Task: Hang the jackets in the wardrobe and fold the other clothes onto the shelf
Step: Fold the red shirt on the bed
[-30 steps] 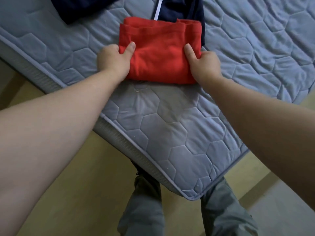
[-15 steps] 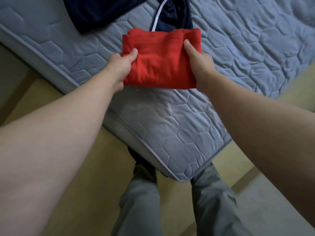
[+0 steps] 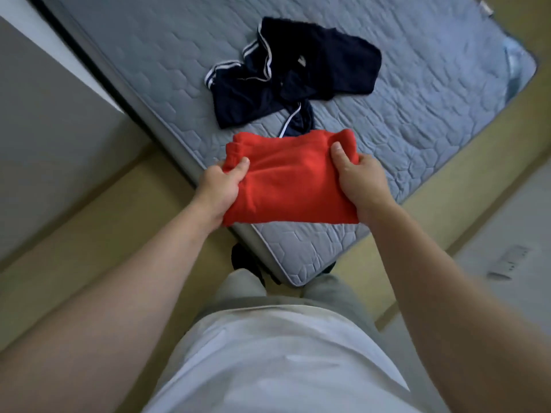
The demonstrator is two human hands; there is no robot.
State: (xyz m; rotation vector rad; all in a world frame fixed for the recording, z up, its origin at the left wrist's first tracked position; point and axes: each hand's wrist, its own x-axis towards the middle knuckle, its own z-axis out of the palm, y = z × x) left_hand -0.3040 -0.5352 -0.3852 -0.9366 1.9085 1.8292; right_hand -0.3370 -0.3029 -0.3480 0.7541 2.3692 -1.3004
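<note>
Head view: thick, neatly folded red garment [image 3: 286,186], rumpled far edge.

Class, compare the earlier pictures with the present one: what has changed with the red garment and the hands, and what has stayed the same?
The folded red garment has been lifted off the mattress and drawn toward the person. The left hand and right hand still grip its two sides, thumbs on top. The navy clothing stays crumpled on the mattress.
</note>
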